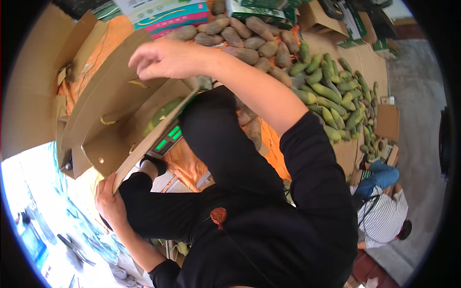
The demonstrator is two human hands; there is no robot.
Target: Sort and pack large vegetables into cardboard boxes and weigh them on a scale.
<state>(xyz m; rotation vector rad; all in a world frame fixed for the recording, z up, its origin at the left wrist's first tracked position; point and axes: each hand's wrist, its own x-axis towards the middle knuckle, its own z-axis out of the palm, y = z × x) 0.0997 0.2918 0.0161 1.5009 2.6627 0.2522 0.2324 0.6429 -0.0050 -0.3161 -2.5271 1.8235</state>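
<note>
- Head view: a worker's left hand (111, 206) grasps the near edge of an open cardboard carton (96, 101), fingers hooked over its rim.
- The right hand (165, 58) hangs above the carton, fingers loosely bent, with nothing visible in its grasp.
- Inside the carton lies a large green fruit (168, 109), partly hidden by the near wall.
- The work looks unfinished: at least one piece is in, the top stands unclosed, and plenty lies loose outside.
- Just beside the near wall, a display (168, 139) glows green above an orange sheet (185, 161).
- Beyond the right arm spread brownish oblong produce (259, 26) and a heap of green oblong produce (329, 91).
- Well apart at right, a co-worker in a striped top (384, 218).
</note>
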